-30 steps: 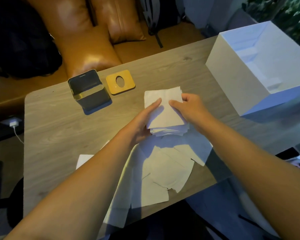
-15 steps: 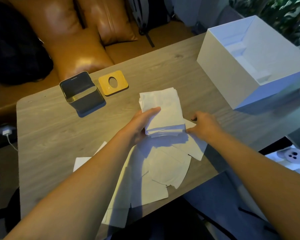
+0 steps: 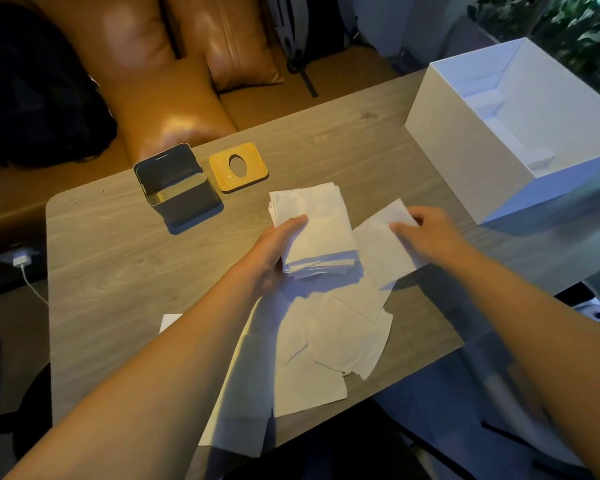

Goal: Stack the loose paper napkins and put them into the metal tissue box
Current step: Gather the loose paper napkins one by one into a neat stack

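Left hand (image 3: 274,251) gripping napkin stack (image 3: 317,230) mid-table, right hand (image 3: 426,233) pinching one loose napkin (image 3: 381,244) beside it, open metal box (image 3: 177,185) near the table's (image 3: 118,254) far edge

Both forearms are bare (no sleeves, watch or rings visible).

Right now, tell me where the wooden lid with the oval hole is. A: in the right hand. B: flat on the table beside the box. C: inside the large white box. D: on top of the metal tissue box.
B: the wooden lid with the oval hole lies flat on the table just right of the open metal tissue box.
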